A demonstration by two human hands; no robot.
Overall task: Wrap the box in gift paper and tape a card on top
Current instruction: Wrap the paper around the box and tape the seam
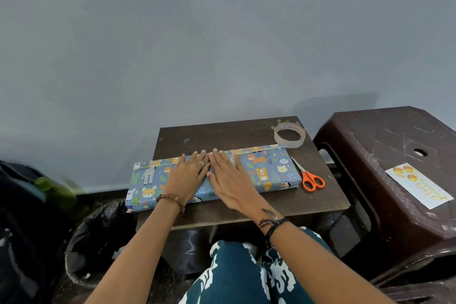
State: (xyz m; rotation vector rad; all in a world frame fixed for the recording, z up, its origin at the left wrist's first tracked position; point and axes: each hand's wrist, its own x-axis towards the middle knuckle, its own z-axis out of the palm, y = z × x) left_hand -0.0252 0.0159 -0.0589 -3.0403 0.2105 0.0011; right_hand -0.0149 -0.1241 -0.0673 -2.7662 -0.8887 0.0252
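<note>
Head view: left grip (188, 173) and right grip (230, 175) press flat-fingered on the blue animal-print paper-wrapped box (266, 173); orange-handled scissors (311, 177) just right.

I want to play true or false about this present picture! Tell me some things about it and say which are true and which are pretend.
1. Both hands lie flat on the wrapped box. True: the left hand and the right hand press on it with straight fingers.
2. The scissors have blue handles. False: the handles are orange.
3. The tape roll sits on the small table, behind the box. True.
4. The card is already taped on the box. False: it lies on the brown stool to the right.
5. The gift paper shows animals. True.
</note>
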